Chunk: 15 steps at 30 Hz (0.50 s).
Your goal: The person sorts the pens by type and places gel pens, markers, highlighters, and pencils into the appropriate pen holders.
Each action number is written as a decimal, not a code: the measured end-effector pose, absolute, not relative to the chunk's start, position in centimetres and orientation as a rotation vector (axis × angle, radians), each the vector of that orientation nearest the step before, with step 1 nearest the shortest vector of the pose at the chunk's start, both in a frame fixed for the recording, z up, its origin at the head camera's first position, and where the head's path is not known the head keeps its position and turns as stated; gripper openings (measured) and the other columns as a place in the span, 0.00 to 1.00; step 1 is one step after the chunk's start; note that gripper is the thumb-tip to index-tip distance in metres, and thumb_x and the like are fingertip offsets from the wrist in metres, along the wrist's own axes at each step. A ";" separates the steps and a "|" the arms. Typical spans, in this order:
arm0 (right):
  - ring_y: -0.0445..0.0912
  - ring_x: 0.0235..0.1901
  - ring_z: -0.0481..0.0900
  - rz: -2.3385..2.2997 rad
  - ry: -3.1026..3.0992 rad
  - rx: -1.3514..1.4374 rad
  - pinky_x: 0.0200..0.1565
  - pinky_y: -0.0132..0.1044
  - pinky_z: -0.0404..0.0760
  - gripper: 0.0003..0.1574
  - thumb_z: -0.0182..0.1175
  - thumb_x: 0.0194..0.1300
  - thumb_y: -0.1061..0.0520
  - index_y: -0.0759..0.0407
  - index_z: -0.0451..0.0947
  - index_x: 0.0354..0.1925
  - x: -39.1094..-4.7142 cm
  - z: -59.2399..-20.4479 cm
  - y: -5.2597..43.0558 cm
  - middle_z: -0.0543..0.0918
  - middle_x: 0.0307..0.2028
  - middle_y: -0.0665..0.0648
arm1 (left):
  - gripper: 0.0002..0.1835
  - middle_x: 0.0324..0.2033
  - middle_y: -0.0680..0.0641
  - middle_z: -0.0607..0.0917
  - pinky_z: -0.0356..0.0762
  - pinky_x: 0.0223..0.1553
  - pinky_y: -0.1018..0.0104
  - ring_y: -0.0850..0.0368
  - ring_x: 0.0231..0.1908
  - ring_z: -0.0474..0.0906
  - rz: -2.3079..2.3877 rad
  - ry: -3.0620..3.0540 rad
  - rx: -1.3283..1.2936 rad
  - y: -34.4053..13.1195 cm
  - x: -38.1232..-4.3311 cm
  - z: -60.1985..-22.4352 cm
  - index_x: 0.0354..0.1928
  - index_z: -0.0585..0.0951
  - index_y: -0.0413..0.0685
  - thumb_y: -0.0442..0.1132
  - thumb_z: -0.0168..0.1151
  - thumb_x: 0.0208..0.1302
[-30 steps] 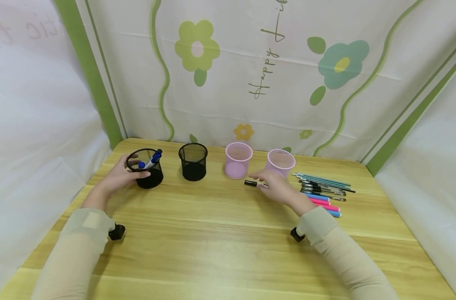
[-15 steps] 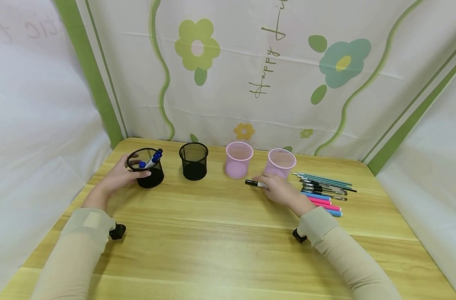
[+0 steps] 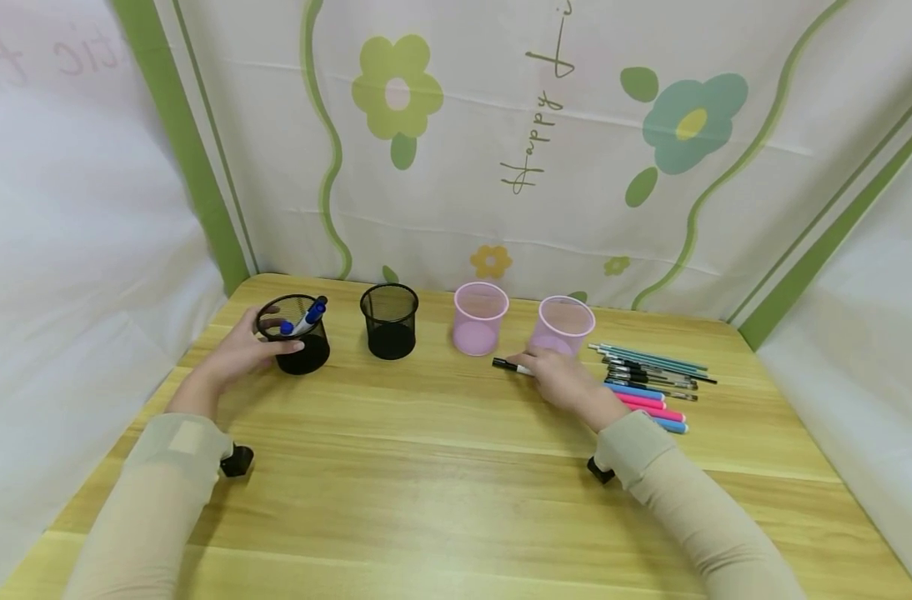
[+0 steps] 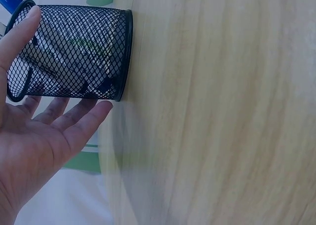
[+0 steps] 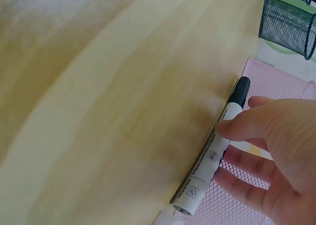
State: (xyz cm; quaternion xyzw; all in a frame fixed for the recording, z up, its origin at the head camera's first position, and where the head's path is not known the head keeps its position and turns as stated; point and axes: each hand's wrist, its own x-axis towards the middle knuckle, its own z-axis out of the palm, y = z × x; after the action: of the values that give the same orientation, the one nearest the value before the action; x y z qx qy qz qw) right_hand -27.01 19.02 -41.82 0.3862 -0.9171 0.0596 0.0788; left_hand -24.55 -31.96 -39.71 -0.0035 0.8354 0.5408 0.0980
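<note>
My left hand (image 3: 237,357) holds the leftmost black mesh pen cup (image 3: 303,360), thumb over its near rim and fingers along its far side. Blue-capped markers (image 3: 313,314) lean inside that cup. In the left wrist view the cup's mesh wall (image 4: 74,52) lies between thumb and fingers. My right hand (image 3: 564,382) pinches a black-capped white whiteboard marker (image 5: 210,151), thumb on one side and fingertips on the other. The marker lies low over the table, cap pointing left, in front of the right pink mesh pen cup (image 3: 563,321).
A second black mesh cup (image 3: 391,323) and another pink mesh cup (image 3: 478,321) stand along the back of the wooden table (image 3: 396,500). At the right lie teal pencils (image 3: 654,357), several dark pens and brushes (image 3: 643,372), and pink and blue markers (image 3: 651,410). A printed curtain (image 3: 441,192) hangs behind.
My right hand has lowered its fingers onto the black-capped marker and now pinches it. The left hand keeps its hold on the black cup. The head view shifts slightly.
</note>
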 end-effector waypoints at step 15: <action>0.59 0.52 0.83 0.239 -2.793 1.122 0.53 0.52 0.83 0.26 0.59 0.65 0.74 0.62 0.82 0.59 -27.1 -41.7 19.2 0.85 0.51 0.64 | 0.57 0.77 0.27 0.46 0.65 0.66 0.33 0.26 0.71 0.54 1.610 2.466 -0.013 -32.0 -24.7 -39.8 0.81 0.37 0.39 0.44 0.69 0.69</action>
State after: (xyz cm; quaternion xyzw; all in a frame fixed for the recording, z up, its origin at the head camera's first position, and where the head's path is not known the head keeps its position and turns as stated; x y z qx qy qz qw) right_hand -27.15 19.20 -41.69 0.3710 -0.9233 0.0791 0.0610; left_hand -24.66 -32.04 -39.80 -0.0045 0.8333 0.5441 0.0980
